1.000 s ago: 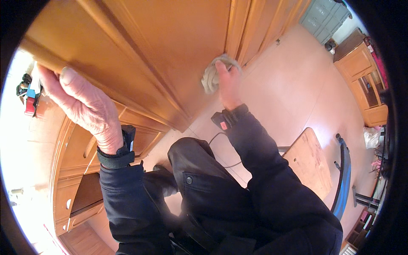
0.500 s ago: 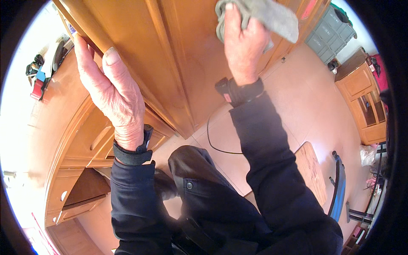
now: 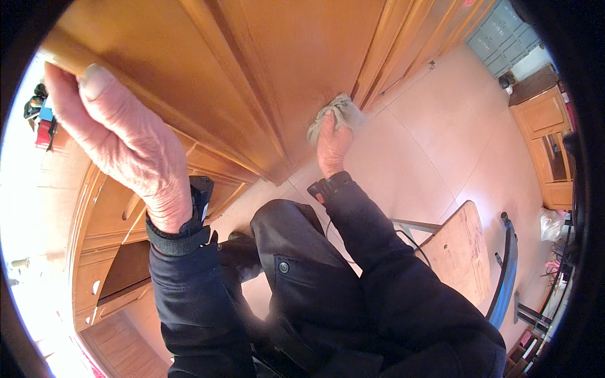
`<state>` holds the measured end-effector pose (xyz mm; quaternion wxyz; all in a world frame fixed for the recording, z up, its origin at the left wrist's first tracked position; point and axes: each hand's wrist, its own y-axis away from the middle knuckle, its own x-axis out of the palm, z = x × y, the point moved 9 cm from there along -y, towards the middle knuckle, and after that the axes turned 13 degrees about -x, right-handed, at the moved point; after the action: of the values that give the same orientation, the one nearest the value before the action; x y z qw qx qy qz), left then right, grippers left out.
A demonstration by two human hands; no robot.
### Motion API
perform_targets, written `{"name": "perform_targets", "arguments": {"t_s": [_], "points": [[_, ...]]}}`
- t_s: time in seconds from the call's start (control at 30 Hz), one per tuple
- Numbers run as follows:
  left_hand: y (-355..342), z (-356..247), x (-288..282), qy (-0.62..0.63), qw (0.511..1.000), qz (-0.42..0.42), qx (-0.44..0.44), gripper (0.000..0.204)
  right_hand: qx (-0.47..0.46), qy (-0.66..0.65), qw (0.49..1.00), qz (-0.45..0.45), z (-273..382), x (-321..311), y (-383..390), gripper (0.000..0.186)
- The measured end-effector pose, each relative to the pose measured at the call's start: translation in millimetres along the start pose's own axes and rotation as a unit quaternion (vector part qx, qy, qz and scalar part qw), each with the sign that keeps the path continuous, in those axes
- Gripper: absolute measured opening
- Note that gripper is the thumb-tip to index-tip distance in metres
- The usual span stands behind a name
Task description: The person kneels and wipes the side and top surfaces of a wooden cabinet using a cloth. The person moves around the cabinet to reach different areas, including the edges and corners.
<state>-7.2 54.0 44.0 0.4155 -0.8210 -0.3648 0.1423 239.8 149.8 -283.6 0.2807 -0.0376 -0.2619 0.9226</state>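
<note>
A wooden panelled door (image 3: 265,75) spans the top of the view. My left hand (image 3: 123,135) is at its near edge, thumb on the rim and the other fingers partly hidden past it, gripping the edge. My right hand (image 3: 334,146) is closed on a pale grey-green cloth (image 3: 345,113), pressed against the lower part of the panel near a raised moulding.
A carved wooden unit (image 3: 94,239) stands at lower left, small items (image 3: 44,129) at far left. A wooden board (image 3: 457,258) on a metal frame and a blue curved bar (image 3: 504,283) are at right, beside a small cabinet (image 3: 539,113), grey crates (image 3: 498,34) and a cable (image 3: 416,242).
The cloth in my right hand went up the panel half a second ago and is now back lower. My left hand shifted right, then back left, staying at the door's edge.
</note>
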Motion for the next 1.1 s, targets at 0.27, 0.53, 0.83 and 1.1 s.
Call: {"name": "perform_targets", "arguments": {"t_s": [0.27, 0.53, 0.83, 1.1], "points": [[-3.8, 11.0, -20.7, -0.131, 0.989, -0.058, 0.025, 0.062, 0.239, 0.231, 0.940, 0.075, -161.5, -18.7, 88.2, 0.048], [-5.0, 13.7, -23.5, -0.143, 0.986, -0.075, 0.050, 0.064, 0.454, -0.040, 0.882, 0.121, -271.3, -5.1, 173.0, 0.022], [-3.3, 2.2, -2.4, 0.028, 0.999, 0.008, 0.043, 0.056, 0.448, -0.222, 0.863, 0.068, -102.2, 22.1, 76.7, 0.017], [-4.1, -4.8, 1.9, 0.023, 0.998, 0.057, 0.023, 0.055, 0.145, -0.236, 0.957, 0.082, 118.5, 27.5, -49.0, 0.021]]}}
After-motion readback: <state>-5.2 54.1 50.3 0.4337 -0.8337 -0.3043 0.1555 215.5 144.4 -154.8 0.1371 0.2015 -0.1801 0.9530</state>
